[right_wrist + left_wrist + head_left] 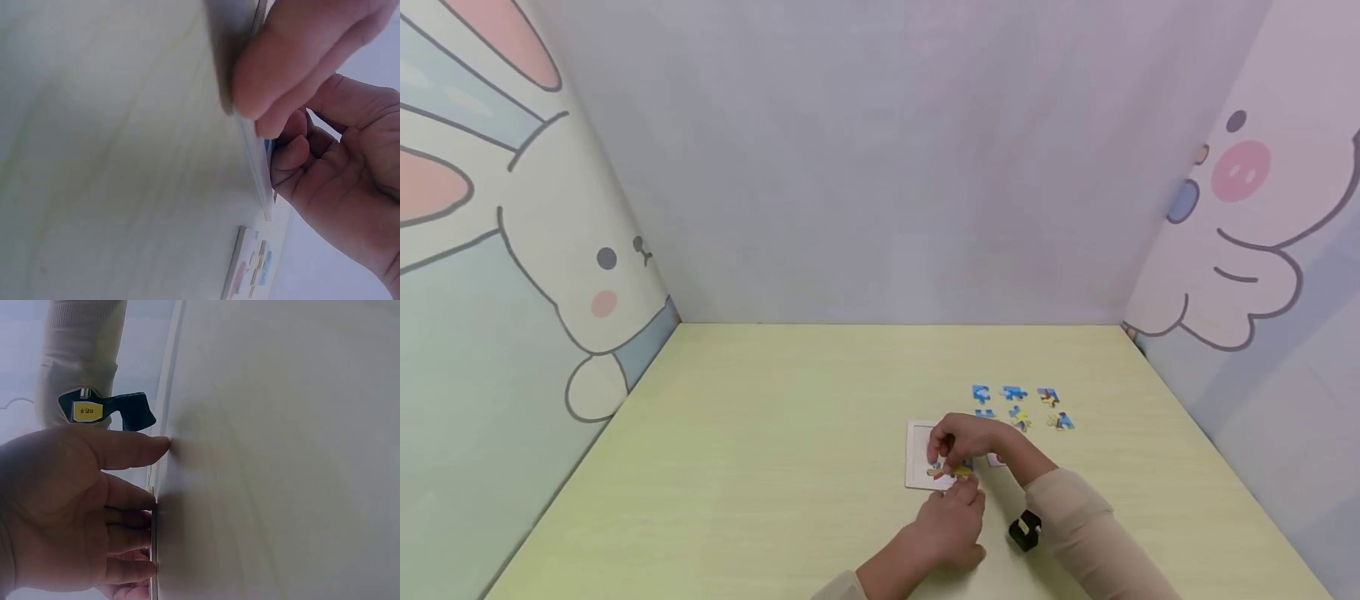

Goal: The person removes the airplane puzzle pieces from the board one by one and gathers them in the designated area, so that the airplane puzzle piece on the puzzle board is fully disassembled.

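Observation:
A light square puzzle frame (910, 454) lies on the table, with picture pieces (961, 469) inside its near right part. My right hand (973, 435) reaches over it from the right, its fingers bent down around a puzzle piece (935, 472) inside the frame; the fingers partly hide it. At the near edge, my left hand (951, 525) rests fingertips on the frame. The left wrist view shows the left hand (75, 506) with fairly straight fingers against the frame edge and the thumb apart. In the right wrist view, the right hand's thumb (294, 153) is beside the curled fingers.
Several loose blue and yellow puzzle pieces (1015, 393) lie in rows behind the right hand. Another piece (996, 460) sits beside the frame, partly under the right wrist. A black wrist device (1024, 531) is by the right sleeve. Printed walls border the table (737, 458).

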Demonstrator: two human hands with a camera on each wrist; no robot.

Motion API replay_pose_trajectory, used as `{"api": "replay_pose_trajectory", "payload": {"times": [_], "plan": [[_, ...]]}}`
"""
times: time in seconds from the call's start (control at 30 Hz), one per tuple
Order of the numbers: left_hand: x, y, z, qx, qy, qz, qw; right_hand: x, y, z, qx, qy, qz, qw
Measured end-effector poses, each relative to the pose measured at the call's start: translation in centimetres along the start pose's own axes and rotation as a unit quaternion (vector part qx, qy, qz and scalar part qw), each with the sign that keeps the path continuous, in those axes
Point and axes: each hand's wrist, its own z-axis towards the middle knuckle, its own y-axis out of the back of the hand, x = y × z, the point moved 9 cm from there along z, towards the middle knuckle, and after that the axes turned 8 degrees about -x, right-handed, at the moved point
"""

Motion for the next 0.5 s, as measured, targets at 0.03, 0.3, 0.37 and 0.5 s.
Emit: {"api": "replay_pose_trajectory", "payload": {"times": [0.03, 0.3, 0.37, 0.5], "plan": [[-0.01, -0.06, 0.07, 0.001, 0.002, 0.001, 1.0, 0.05, -0.06, 0.08, 0.002, 0.002, -0.003, 1.0], [0.01, -0.38, 0.42, 0.013, 0.03, 0.006, 0.9994, 0.35, -0.67, 0.71, 0.02, -0.017, -0.038, 0.9989], [-0.06, -0.39, 0.46, 0.014, 0.036, 0.006, 0.9992, 0.43, -0.79, 0.77, 0.025, -0.015, -0.043, 0.9987], [-0.19, -0.4, 0.5, 0.014, 0.042, 0.007, 0.999, 0.56, -0.77, 0.57, 0.033, -0.002, -0.038, 0.9987]]}}
